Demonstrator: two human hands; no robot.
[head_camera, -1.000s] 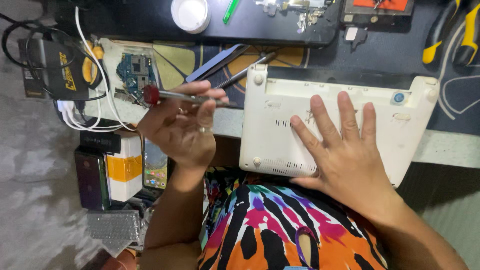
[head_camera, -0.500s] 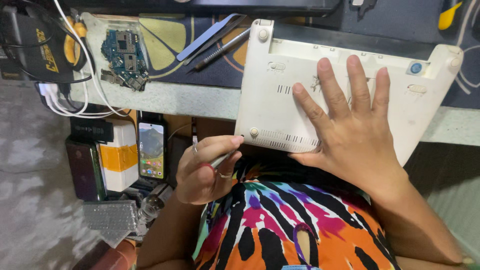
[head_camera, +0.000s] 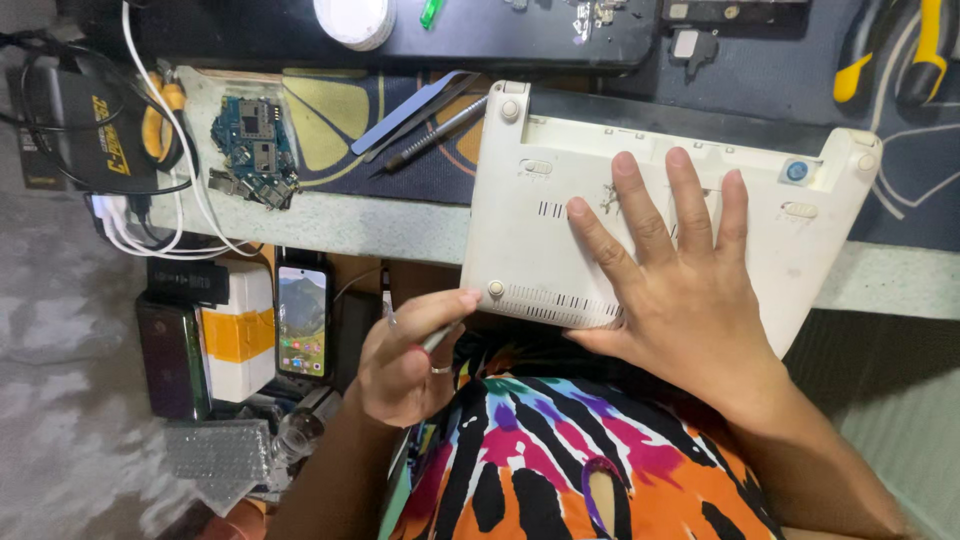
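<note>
So the white plastic device case (head_camera: 560, 230) sits right of centre in the frame, lying bottom-up on the surface (head_camera: 380, 225) with its near edge hanging over the front. The right hand (head_camera: 680, 290) lies flat on it, fingers spread wide, pinning it down and gripping nothing. The left hand (head_camera: 405, 365), lower centre, is curled around a thin metal tool (head_camera: 437, 338), with the tip aimed at the round foot (head_camera: 495, 289) on the case's lower left corner. Can't tell if the tip actually touches it. The two hands are apart. Upper left there's a small blue circuit board (head_camera: 255, 145), and tweezers (head_camera: 415, 110) lie just left of the case. A lit phone (head_camera: 302, 320) stands below the surface edge.
</note>
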